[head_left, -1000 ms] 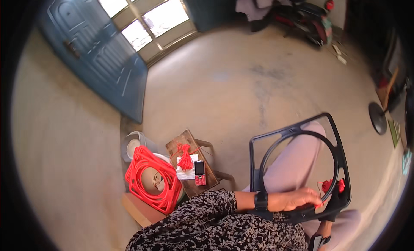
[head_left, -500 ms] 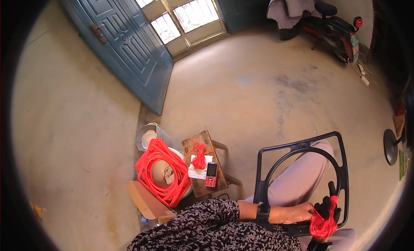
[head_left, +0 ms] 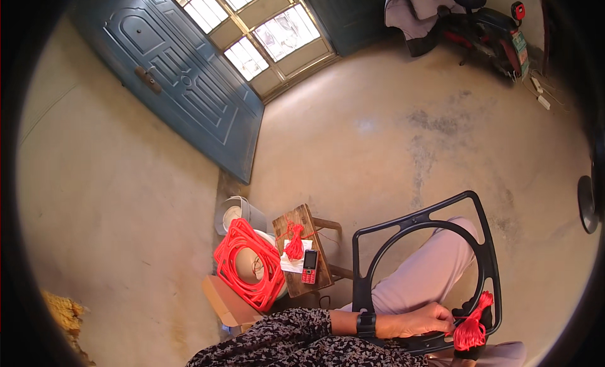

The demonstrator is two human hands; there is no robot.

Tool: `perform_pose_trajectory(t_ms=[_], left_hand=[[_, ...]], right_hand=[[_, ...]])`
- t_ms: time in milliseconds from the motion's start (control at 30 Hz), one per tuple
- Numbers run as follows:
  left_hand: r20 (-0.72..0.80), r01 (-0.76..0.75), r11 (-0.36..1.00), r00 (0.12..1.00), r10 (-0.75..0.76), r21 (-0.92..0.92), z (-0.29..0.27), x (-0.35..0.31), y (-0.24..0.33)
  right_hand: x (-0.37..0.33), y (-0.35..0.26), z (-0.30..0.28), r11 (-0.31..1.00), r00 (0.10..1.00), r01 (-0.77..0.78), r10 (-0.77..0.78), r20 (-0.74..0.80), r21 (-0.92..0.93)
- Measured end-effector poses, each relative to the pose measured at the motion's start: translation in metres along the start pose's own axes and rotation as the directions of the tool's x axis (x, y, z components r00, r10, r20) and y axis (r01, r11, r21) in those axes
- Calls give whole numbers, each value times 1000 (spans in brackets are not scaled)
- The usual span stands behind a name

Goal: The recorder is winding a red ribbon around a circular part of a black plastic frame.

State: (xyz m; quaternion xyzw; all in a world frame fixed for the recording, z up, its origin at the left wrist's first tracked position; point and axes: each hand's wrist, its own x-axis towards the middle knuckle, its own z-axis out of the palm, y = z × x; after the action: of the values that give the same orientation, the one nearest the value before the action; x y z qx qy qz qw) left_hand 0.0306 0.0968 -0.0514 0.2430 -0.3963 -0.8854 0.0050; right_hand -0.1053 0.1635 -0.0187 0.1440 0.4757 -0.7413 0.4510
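You had the square black frame with rounded corners and a large circular opening (head_left: 406, 224), apparently moulded plastic, at your lap, tilted across one pale mauve trouser leg (head_left: 416, 272); the thigh probably served as a support, freeing both hands for the cord. Your bare left hand (head_left: 423, 321) was over the frame's near side, its fingers drawn narrow, apparently pinching a thin red strand (head_left: 460, 317). Your black-gloved right hand (head_left: 486, 318) bore the glossy red cord bundle (head_left: 469, 334), narrow above and flared below, likely to keep the slack gathered; the bundle hid most of the gloved fingers, so their closure could not be determined.

To your left, a worn rectangular wooden stool (head_left: 299, 286) carried a second red cord bundle (head_left: 293, 244), a flat white sheet (head_left: 291, 264) and a red-and-black keypad phone (head_left: 310, 266), presumably for easy reach. Beside it, smooth red frames with circular openings (head_left: 225, 256) appeared stacked.
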Motion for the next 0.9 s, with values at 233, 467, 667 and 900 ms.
perform_pose_trajectory(t_ms=[233,467,667,900], left_hand=[[-70,74,997,995,-75,-10,-6,-2,8],[-95,-40,998,995,34,-56,-19,0,-2],[-11,-73,979,997,72,-192,-28,-2,2],[-1,-155,970,987,158,-187,-30,-8,10]], right_hand=[[9,-27,12,996,985,72,-63,-159,51],[13,-65,-65,857,859,-130,-153,488,499],[-33,-82,-89,922,786,-82,-174,593,379],[-21,-95,-108,920,865,263,-359,352,292]])
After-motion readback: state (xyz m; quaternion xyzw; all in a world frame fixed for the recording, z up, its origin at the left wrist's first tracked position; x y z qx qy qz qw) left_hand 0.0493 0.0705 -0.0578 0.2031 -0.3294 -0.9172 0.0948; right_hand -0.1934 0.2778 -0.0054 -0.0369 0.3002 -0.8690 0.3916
